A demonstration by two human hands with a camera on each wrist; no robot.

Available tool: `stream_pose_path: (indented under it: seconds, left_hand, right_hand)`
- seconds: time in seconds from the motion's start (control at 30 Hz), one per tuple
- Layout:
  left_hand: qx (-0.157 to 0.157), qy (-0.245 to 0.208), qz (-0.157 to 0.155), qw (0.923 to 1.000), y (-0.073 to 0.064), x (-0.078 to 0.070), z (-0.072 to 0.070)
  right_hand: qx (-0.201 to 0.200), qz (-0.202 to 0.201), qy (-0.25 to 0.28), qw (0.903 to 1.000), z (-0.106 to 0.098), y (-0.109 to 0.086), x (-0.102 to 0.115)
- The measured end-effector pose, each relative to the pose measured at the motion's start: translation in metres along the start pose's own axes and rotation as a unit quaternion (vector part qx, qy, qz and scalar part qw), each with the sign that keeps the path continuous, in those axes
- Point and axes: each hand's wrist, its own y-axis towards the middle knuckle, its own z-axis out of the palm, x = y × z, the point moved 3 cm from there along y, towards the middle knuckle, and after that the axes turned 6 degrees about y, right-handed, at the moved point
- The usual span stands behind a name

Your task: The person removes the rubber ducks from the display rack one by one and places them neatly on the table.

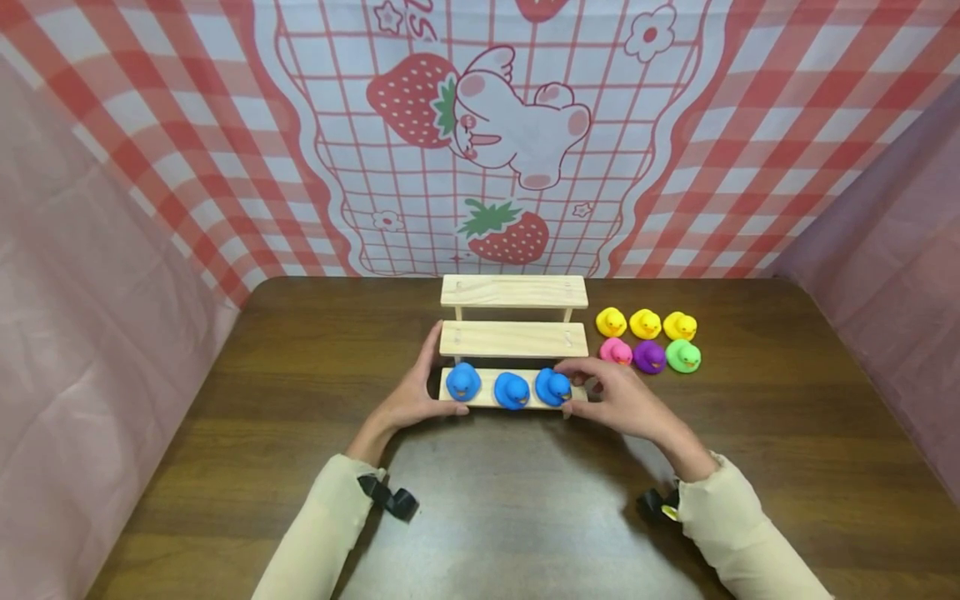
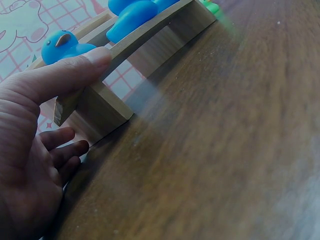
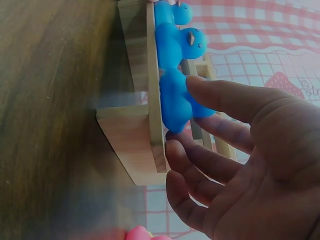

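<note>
A three-step wooden shelf (image 1: 513, 340) stands mid-table. Three blue ducks sit in a row on its lowest step: left (image 1: 463, 382), middle (image 1: 512, 389), right (image 1: 553, 387). My left hand (image 1: 416, 398) cups the shelf's left end, with the thumb (image 2: 70, 75) lying along the front edge of the lowest step (image 2: 105, 107) near a blue duck (image 2: 62, 47). Its other fingers are relaxed beside the side support. My right hand (image 1: 622, 402) is at the shelf's right end. One of its straight fingers (image 3: 220, 95) touches the nearest blue duck (image 3: 172, 102), and the rest reach past the shelf end (image 3: 132, 130).
Right of the shelf stand three yellow ducks (image 1: 645, 323) in a row. In front of them are a pink duck (image 1: 615, 350), a purple duck (image 1: 649, 356) and a green duck (image 1: 683, 356). The brown table (image 1: 225, 400) is walled by a checked strawberry cloth (image 1: 480, 125) and pink side sheets.
</note>
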Motion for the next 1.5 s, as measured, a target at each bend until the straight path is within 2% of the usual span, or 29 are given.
stream_pose_path:
  seconds: [0.17,0.4,0.8,1.07,1.5]
  left_hand:
    - [0.001,0.0,-0.001,1.0,0.0,0.001,0.0]
    - [-0.001,0.001,-0.006,1.0,-0.001,0.0,-0.001]
    - [0.003,0.009,-0.012,0.9999,-0.001,-0.001,-0.001]
    - [0.002,0.009,-0.014,0.9999,-0.001,-0.003,0.0]
    - [0.0,0.003,-0.007,1.0,-0.001,-0.003,0.0]
  right_hand:
    - [-0.014,-0.018,-0.005,0.9997,0.003,0.0,0.0]
    - [-0.057,-0.052,-0.007,0.997,0.008,-0.001,0.0]
    - [-0.096,-0.064,-0.011,0.9933,0.013,-0.001,0.0]
    - [-0.102,-0.071,-0.015,0.9921,0.012,-0.001,0.0]
    - [-0.082,-0.076,0.01,0.9937,0.005,-0.002,0.0]
